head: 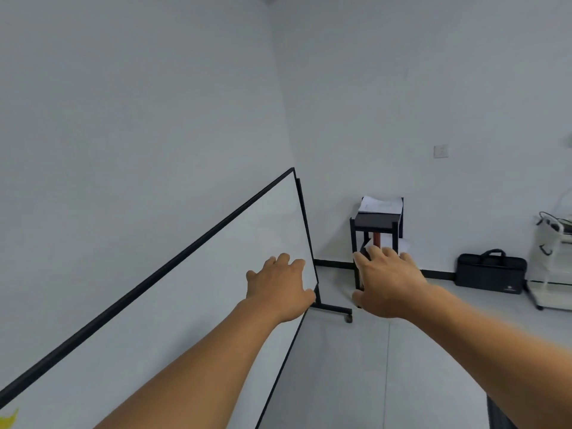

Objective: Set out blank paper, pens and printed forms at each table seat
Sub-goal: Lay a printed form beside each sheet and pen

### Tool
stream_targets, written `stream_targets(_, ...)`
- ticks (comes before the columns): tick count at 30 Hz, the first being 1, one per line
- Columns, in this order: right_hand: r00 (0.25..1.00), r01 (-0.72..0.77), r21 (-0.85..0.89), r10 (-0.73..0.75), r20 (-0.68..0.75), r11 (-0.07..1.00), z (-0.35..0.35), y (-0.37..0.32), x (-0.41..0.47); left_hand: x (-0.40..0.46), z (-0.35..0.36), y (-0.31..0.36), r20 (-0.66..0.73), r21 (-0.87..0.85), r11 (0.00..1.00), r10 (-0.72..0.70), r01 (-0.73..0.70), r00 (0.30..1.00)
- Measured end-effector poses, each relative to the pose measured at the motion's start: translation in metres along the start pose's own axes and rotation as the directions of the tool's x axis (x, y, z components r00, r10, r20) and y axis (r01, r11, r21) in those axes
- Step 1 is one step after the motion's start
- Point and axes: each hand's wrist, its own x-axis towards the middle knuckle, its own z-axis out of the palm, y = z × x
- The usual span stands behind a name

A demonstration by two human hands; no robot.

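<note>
Both arms reach forward toward the far corner of the room, and neither hand holds anything. The left hand point(280, 286) has its fingers loosely spread and relaxed, in front of the right edge of a whiteboard point(173, 311). The right hand point(388, 283) is likewise released, fingers fanned out, seen against the small black stand point(376, 224) by the far wall. Judging from the pose, the person is heading for that stand to collect supplies, with the hands raised ready to take them.

The task's things sit there: a stack of papers point(380, 204) lies on the top shelf, white sheets with faint print, their corners slightly askew. More white sheets point(402, 243) show on the lower shelf, partly hidden by the right hand. Whether these are blank or printed cannot be told. A reddish upright object point(376, 239) stands between the shelves; it may hold pens, but that is unclear. No table seat is in view, so the setting-out seems not yet begun here.

The whiteboard is a large flat panel, smooth and glossy, with a thin black frame, standing on a dark foot with a caster point(348, 318). It leans across the left of the scene. The stand is square and matte, made of slim black bars. Farther right on the pale, smooth floor rests a soft black bag point(490, 274) with a handle, against the wall. At the right edge stands a white cart point(554, 264).
</note>
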Motion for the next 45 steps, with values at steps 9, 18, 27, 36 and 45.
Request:
stream_targets(9, 0.985, -0.172, -0.012, 0.172, 0.0, 0.985, -0.007, 0.008, 0.15, 0.19, -0.016, -0.05, 0.0, 0.014, 0.984, 0.179, -0.179, 0.984)
stream_targets(18, 0.967, -0.253, -0.056, 0.253, -0.006, 0.966, 0.0, 0.075, 0.261, 0.344, -0.003, -0.017, 0.01, -0.01, 0.958, 0.288, -0.288, 0.957)
stream_targets(27, 0.962, -0.272, -0.031, 0.272, -0.003, 0.962, 0.008, 0.192, 0.413, 0.526, 0.004, 0.05, 0.005, -0.09, 0.946, 0.313, -0.312, 0.95)
stream_targets(36, 0.956, -0.291, -0.052, 0.292, 0.017, 0.955, 0.015, 0.296, 0.551, 0.697, 0.02, 0.106, 0.018, -0.131, 0.934, 0.336, -0.331, 0.942)
stream_targets(45, 0.925, -0.366, -0.074, 0.371, 0.076, 0.928, 0.047, 0.41, 0.703, 0.9, 0.06, 0.177, 0.084, -0.143, 0.913, 0.395, -0.381, 0.915)
